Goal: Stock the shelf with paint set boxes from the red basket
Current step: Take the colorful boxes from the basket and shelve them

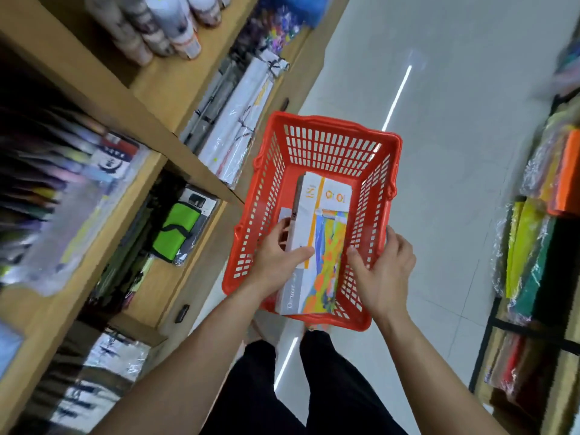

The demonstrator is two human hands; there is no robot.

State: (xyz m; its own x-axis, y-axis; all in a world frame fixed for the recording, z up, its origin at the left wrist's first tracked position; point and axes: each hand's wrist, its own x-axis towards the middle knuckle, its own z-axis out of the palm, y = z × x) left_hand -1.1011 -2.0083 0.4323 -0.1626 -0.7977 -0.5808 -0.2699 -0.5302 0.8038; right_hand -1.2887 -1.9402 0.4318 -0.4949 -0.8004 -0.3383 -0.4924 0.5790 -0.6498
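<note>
A red basket [329, 133] stands on the floor in front of me. Inside it lie paint set boxes, white with a bright multicoloured picture [326, 246]. My left hand [276, 259] grips the left side of the top box, thumb lying across its face. At the box's right edge my right hand [383, 271] hovers with fingers spread, its thumb touching or nearly touching the box. A second box with a grey end [290, 296] shows underneath near the basket's front wall.
A wooden shelf unit [131, 98] rises on the left, holding bottles [163, 23], wrapped white packs [238, 120], a green pouch [175, 230] and stacked packets. Coloured cloth in plastic [539, 246] fills a rack on the right. Pale floor [455, 152] lies beyond the basket.
</note>
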